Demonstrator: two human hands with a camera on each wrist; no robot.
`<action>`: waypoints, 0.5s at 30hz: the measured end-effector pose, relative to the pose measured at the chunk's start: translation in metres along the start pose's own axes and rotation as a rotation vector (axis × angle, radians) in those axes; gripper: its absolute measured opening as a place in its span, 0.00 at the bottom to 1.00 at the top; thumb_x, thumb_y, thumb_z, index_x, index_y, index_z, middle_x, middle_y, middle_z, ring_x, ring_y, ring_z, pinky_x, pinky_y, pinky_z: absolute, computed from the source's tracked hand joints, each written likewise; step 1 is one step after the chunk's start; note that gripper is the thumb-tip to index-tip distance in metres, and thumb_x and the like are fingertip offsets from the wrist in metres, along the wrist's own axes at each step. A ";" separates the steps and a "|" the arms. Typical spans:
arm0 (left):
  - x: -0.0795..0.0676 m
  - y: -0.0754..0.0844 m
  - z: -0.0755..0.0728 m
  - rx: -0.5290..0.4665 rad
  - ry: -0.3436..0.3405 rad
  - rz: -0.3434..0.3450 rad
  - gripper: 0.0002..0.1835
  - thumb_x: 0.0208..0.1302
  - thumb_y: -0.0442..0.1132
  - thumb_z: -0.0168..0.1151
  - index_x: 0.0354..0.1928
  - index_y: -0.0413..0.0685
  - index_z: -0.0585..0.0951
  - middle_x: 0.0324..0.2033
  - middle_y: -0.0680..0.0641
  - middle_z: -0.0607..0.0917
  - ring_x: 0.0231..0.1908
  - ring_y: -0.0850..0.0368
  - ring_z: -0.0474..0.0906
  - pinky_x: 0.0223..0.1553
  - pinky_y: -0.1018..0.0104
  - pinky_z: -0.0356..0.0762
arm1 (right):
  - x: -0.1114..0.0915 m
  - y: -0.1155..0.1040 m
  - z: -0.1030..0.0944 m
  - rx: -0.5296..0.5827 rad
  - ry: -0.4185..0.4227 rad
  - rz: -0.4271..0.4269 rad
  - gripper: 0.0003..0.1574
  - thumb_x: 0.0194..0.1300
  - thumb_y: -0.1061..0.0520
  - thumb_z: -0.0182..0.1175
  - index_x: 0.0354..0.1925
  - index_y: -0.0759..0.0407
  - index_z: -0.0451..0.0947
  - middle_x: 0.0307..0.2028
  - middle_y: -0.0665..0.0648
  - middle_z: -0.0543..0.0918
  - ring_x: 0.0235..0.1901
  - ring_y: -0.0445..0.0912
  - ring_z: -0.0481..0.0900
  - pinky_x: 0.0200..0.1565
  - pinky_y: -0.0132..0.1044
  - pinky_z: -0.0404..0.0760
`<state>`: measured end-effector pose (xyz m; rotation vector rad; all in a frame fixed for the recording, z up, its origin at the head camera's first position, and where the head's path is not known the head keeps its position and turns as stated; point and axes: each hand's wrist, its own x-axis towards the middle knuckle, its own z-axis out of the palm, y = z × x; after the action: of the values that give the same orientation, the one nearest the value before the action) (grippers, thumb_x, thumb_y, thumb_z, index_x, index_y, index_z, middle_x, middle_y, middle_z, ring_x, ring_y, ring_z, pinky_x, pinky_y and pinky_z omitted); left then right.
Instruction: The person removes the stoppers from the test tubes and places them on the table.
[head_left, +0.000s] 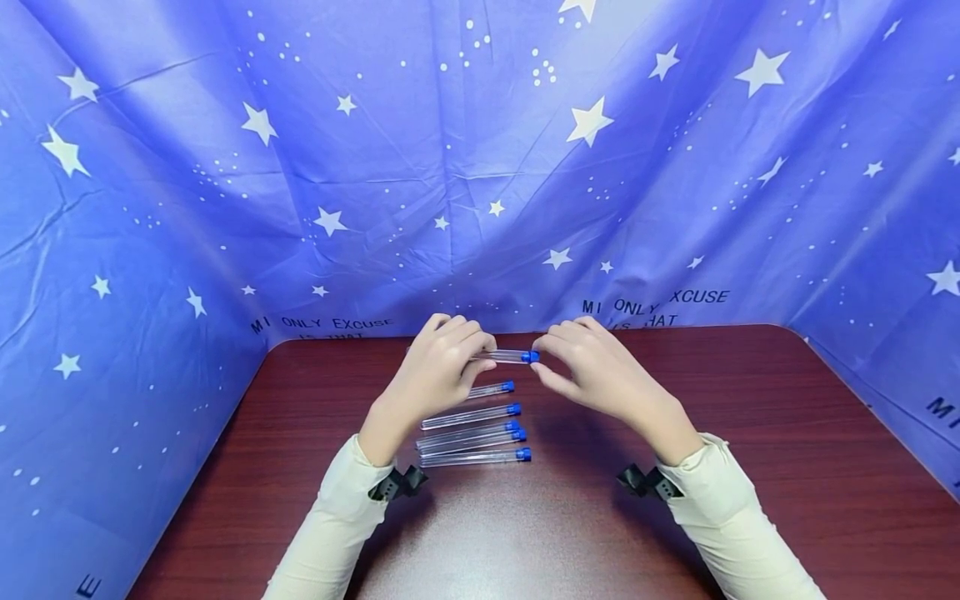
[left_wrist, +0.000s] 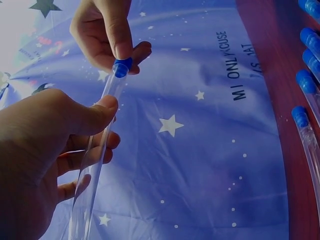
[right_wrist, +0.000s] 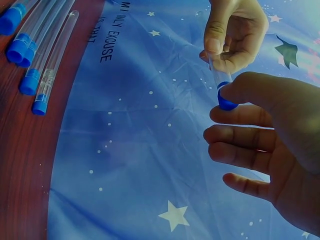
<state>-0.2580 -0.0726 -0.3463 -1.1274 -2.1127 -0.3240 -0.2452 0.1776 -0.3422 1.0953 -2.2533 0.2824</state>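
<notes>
A clear test tube (head_left: pixel 504 357) with a blue cap (left_wrist: pixel 121 67) is held up over the far part of the table. My left hand (head_left: pixel 446 358) grips the tube's body, thumb on one side and fingers on the other, as the left wrist view shows. At the capped end, my right hand (head_left: pixel 600 367) pinches the blue cap between thumb and index finger; its other fingers extend loosely in the right wrist view. The cap sits on the tube's end. Below the hands, several similar capped tubes (head_left: pixel 476 457) lie roughly side by side, caps pointing right.
The dark red wooden table (head_left: pixel 765 433) has its far edge just behind the hands. A blue-purple star-patterned curtain (head_left: pixel 450 167) hangs behind it and along both sides. Each wrist carries a small black camera.
</notes>
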 end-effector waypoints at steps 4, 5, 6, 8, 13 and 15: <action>-0.001 -0.001 0.001 -0.006 0.002 0.001 0.06 0.62 0.40 0.72 0.37 0.49 0.83 0.31 0.54 0.83 0.33 0.57 0.75 0.46 0.60 0.72 | 0.001 0.000 0.001 -0.006 0.015 -0.012 0.09 0.61 0.56 0.67 0.38 0.60 0.83 0.30 0.53 0.82 0.32 0.47 0.78 0.47 0.47 0.76; -0.001 -0.001 0.001 -0.007 0.001 0.000 0.06 0.62 0.40 0.72 0.37 0.49 0.83 0.31 0.55 0.83 0.33 0.57 0.75 0.46 0.60 0.72 | 0.001 0.000 0.001 -0.008 0.018 -0.015 0.09 0.61 0.56 0.67 0.37 0.60 0.82 0.30 0.53 0.82 0.32 0.47 0.78 0.47 0.46 0.76; -0.001 -0.001 0.001 -0.009 0.000 -0.001 0.06 0.62 0.40 0.72 0.37 0.49 0.83 0.31 0.55 0.83 0.33 0.57 0.74 0.46 0.60 0.72 | 0.001 0.000 0.002 -0.009 0.022 -0.018 0.09 0.60 0.56 0.67 0.37 0.60 0.82 0.29 0.53 0.82 0.32 0.47 0.78 0.47 0.46 0.76; -0.002 -0.001 0.001 -0.014 -0.004 -0.004 0.06 0.63 0.40 0.71 0.37 0.49 0.83 0.32 0.55 0.83 0.33 0.57 0.74 0.46 0.60 0.72 | 0.001 0.001 0.003 -0.013 0.028 -0.023 0.08 0.60 0.56 0.66 0.37 0.60 0.82 0.29 0.53 0.81 0.31 0.47 0.77 0.46 0.46 0.76; -0.001 -0.002 0.002 -0.019 -0.014 -0.008 0.07 0.63 0.41 0.71 0.38 0.50 0.82 0.33 0.55 0.83 0.34 0.57 0.73 0.46 0.59 0.72 | 0.000 0.002 0.005 -0.022 0.042 -0.030 0.08 0.60 0.56 0.65 0.37 0.60 0.82 0.28 0.52 0.80 0.31 0.49 0.78 0.46 0.47 0.76; -0.001 -0.002 0.003 -0.019 -0.013 -0.007 0.07 0.62 0.41 0.71 0.38 0.50 0.82 0.33 0.54 0.83 0.34 0.57 0.73 0.46 0.59 0.72 | 0.001 0.003 0.005 -0.022 0.043 -0.029 0.09 0.60 0.56 0.65 0.37 0.60 0.82 0.28 0.52 0.80 0.30 0.49 0.78 0.46 0.47 0.76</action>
<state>-0.2609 -0.0731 -0.3491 -1.1363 -2.1292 -0.3415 -0.2496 0.1768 -0.3455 1.1000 -2.1958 0.2661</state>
